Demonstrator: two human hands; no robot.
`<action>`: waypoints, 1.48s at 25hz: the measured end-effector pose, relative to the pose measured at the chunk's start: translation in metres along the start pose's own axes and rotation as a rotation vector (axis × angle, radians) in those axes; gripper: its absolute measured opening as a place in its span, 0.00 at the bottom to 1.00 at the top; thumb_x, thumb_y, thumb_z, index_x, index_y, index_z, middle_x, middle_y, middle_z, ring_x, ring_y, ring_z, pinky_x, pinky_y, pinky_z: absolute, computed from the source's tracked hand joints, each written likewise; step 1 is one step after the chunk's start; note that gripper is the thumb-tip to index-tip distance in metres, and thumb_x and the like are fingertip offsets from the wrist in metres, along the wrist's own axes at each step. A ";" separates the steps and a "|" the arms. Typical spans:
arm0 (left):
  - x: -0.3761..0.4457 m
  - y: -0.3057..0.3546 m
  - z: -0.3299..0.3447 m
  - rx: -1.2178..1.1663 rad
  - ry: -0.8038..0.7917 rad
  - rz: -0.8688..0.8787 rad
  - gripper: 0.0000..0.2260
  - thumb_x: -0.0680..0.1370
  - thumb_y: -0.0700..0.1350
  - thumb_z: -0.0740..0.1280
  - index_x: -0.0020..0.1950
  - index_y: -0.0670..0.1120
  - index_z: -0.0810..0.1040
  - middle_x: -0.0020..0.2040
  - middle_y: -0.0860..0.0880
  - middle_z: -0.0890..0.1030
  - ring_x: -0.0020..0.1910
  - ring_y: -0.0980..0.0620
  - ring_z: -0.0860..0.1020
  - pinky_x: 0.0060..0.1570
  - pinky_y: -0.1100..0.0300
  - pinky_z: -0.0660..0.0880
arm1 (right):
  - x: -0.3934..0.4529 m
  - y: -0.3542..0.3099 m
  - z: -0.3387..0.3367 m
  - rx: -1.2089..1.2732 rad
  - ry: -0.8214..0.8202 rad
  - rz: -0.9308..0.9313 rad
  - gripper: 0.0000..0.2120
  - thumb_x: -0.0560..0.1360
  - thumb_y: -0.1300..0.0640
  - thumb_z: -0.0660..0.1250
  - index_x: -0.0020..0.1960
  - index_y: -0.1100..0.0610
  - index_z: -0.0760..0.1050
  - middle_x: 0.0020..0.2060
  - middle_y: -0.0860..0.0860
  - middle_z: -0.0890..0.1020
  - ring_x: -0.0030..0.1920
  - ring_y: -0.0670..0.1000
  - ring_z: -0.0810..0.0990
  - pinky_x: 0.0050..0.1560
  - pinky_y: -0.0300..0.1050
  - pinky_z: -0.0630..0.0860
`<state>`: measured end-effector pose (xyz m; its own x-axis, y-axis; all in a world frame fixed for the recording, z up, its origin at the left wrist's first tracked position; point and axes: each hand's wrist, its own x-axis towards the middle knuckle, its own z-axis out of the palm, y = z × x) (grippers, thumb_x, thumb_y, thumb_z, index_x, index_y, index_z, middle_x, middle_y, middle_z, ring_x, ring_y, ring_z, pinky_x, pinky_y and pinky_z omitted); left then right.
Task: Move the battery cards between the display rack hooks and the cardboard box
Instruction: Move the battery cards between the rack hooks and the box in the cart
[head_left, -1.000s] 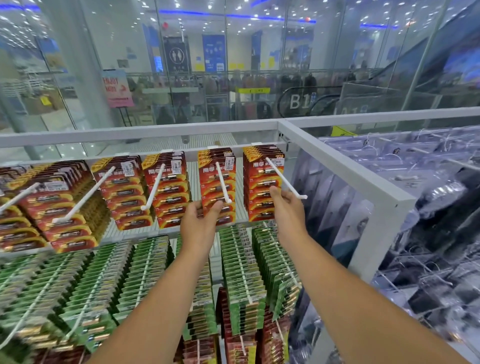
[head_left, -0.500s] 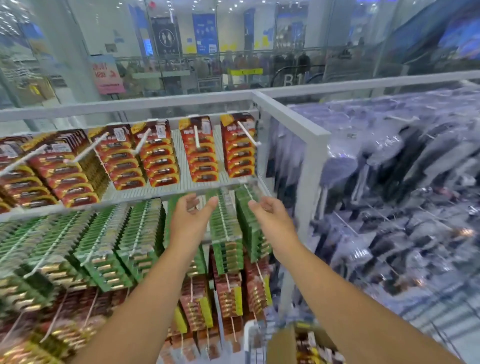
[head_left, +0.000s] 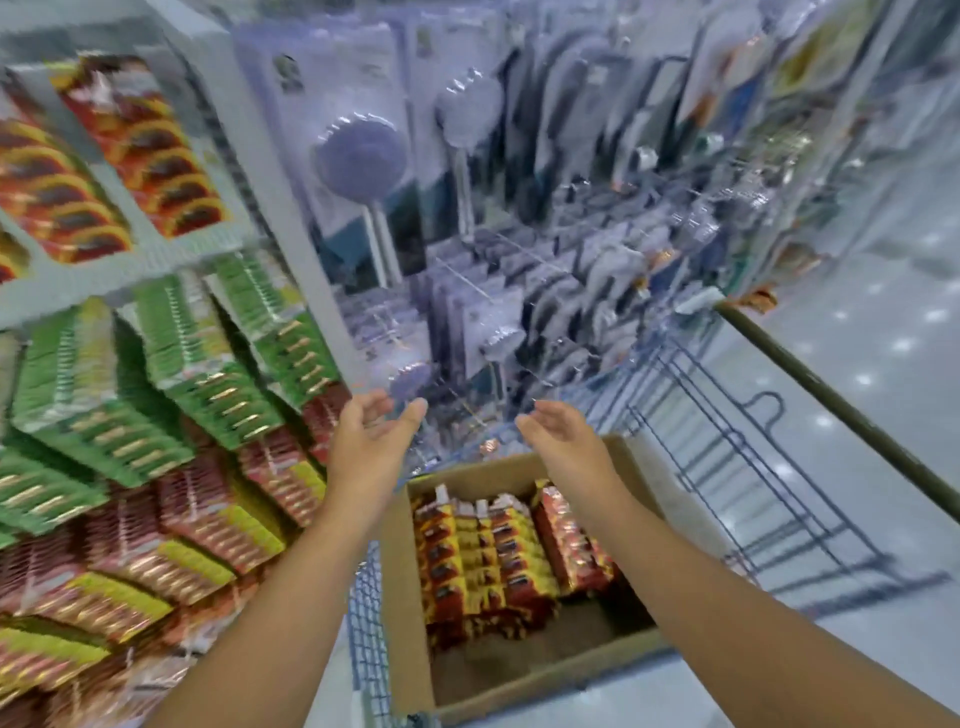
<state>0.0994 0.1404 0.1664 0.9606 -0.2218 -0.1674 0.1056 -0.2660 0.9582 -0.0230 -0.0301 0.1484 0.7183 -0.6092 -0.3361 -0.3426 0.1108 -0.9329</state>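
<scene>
Left hand (head_left: 368, 451) and right hand (head_left: 563, 446) hover above far edge of brown cardboard box (head_left: 410, 597), fingers loosely spread, empty. Red-yellow battery cards (head_left: 488, 558) lie inside box, below fingers, untouched.

No lettering can be read: print on the red-and-yellow battery cards (head_left: 483, 561) in the brown cardboard box (head_left: 410, 623) is smeared by motion blur (likewise on the green hanging battery cards (head_left: 218, 379)).
</scene>
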 end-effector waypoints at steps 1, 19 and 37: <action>-0.003 -0.010 0.019 0.025 -0.035 -0.015 0.21 0.78 0.52 0.74 0.68 0.46 0.74 0.62 0.50 0.79 0.49 0.63 0.76 0.47 0.68 0.71 | 0.001 0.016 -0.017 -0.007 0.043 0.024 0.23 0.80 0.47 0.70 0.73 0.53 0.72 0.65 0.47 0.77 0.64 0.47 0.76 0.60 0.40 0.71; 0.004 -0.242 0.247 0.449 -0.277 -0.458 0.26 0.77 0.58 0.74 0.70 0.48 0.74 0.63 0.51 0.80 0.60 0.48 0.80 0.49 0.58 0.71 | 0.094 0.244 -0.062 -0.504 0.371 0.360 0.20 0.81 0.48 0.67 0.68 0.58 0.73 0.60 0.53 0.77 0.61 0.54 0.77 0.60 0.48 0.74; 0.008 -0.256 0.224 0.438 -0.277 -0.403 0.13 0.81 0.50 0.72 0.61 0.52 0.71 0.56 0.53 0.79 0.52 0.52 0.79 0.39 0.63 0.74 | 0.117 0.259 -0.053 -0.419 0.389 0.548 0.18 0.77 0.47 0.73 0.61 0.52 0.71 0.47 0.45 0.77 0.48 0.50 0.80 0.50 0.51 0.79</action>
<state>0.0225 -0.0036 -0.1323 0.7594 -0.2428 -0.6036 0.2730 -0.7232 0.6343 -0.0597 -0.1145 -0.1256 0.1448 -0.7926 -0.5923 -0.8413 0.2164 -0.4953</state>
